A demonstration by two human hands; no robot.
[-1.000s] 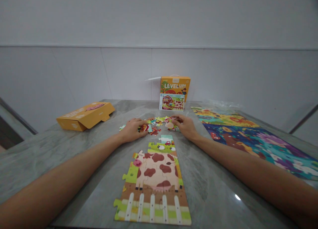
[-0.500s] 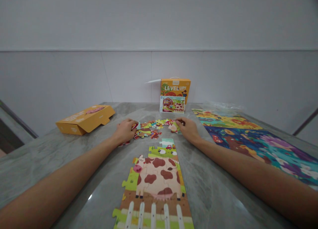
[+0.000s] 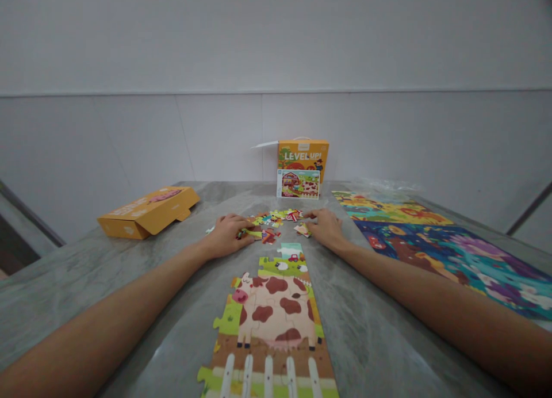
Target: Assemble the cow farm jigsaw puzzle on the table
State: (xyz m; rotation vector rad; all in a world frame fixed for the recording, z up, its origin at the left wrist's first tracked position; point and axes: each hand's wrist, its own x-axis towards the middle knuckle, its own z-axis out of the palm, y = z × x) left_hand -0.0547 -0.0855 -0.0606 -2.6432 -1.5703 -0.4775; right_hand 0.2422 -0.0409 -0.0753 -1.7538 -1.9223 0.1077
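My left hand rests at the left side of a heap of loose puzzle pieces, its fingers curled over a green and brown puzzle piece. At the heap's right side, my right hand has thumb and fingers bent at the edge of a light-coloured puzzle piece; the exact grip is partly hidden. Between my forearms lies a joined puzzle section, showing a spotted cow, a white fence and a small red tractor at its far end. Its left edge has open tabs.
A picture card with a barn and cow leans against an orange box at the back. An open yellow box lies at left. Two finished puzzles, one yellow and one dark blue, lie at right, with clear plastic behind.
My left hand has moved right, further over the heap. The piece at my right hand has come down lower and lies flatter. The view has shifted slightly.
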